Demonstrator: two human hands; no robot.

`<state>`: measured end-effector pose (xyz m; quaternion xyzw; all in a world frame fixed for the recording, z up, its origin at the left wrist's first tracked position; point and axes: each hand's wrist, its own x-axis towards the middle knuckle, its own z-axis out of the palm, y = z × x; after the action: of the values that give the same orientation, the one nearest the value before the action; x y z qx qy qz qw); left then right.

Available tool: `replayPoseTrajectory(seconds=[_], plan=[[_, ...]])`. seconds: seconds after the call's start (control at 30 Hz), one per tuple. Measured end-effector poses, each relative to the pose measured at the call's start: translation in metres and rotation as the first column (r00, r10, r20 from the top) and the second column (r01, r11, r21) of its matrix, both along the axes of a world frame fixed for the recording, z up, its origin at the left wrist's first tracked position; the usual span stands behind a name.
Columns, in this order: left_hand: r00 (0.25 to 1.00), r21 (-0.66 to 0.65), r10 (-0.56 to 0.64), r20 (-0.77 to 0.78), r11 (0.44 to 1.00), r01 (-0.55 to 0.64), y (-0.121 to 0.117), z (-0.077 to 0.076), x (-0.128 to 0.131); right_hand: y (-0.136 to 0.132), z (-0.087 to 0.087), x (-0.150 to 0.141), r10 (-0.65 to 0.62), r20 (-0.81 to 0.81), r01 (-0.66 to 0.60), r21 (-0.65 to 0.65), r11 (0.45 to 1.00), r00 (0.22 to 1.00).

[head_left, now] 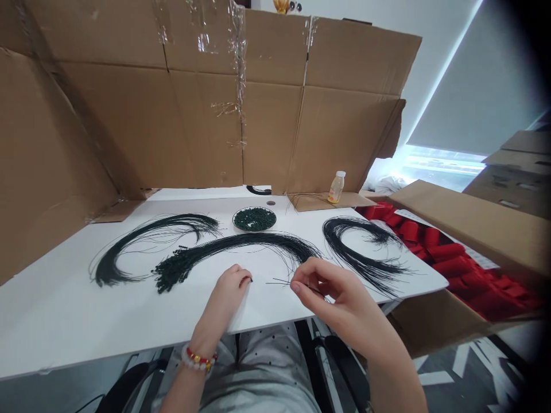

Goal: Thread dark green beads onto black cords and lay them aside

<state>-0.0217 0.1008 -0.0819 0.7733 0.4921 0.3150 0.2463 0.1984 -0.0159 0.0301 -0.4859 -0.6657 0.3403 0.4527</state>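
A light, springy wire (279, 282), best held near its end, was pinched by the right grip (340, 299); the left grip (228, 295) was curled closed

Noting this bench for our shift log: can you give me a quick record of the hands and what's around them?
Left hand: small dark tip at fingers, unclear what
Right hand: pinching black wire
Nearby: three wire bundles on white table
Beyond: dish of green pellets, bottle
Right side: red items in carton
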Motion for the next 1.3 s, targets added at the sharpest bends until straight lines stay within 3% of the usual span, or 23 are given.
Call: replayPoseTrajectory(seconds=[0.23, 0.43, 0.53, 0.67, 0.77, 1.03, 1.3], plan=[[0.974, -0.071, -0.011, 0.225, 0.997, 0.027, -0.005, 0.008, 0.001, 0.008, -0.004, -0.003, -0.022, 0.019, 0.021, 0.026, 0.999, 1.0], [0.852, -0.224, -0.019, 0.524, 0.961, 0.159, -0.027, 0.041, 0.013, 0.015, -0.006, -0.009, -0.009, -0.081, 0.008, -0.01, 1.0, 0.997], [0.728, -0.277, 0.004, 0.685, 0.926, 0.255, -0.045, 0.057, 0.016, 0.013, -0.007, -0.014, -0.005, -0.191, 0.005, 0.0, 1.0, 0.982], [0.464, -0.317, 0.076, 0.882, 0.825, 0.467, -0.063, 0.069, 0.016, 0.005, -0.007, -0.021, 0.023, -0.304, -0.013, 0.036, 0.999, 0.952], [0.391, -0.294, 0.072, 0.918, 0.783, 0.548, -0.07, 0.073, 0.015, -0.002, -0.005, -0.025, 0.053, -0.344, -0.033, 0.063, 0.997, 0.937], [0.31, -0.266, 0.088, 0.947, 0.753, 0.601, -0.08, 0.082, 0.018, -0.016, -0.002, -0.028, 0.032, -0.352, -0.011, 0.06, 0.998, 0.935], [0.309, -0.265, 0.083, 0.947, 0.744, 0.613, -0.082, 0.084, 0.021, -0.017, -0.001, -0.028, 0.039, -0.341, -0.018, 0.063, 0.998, 0.939]])
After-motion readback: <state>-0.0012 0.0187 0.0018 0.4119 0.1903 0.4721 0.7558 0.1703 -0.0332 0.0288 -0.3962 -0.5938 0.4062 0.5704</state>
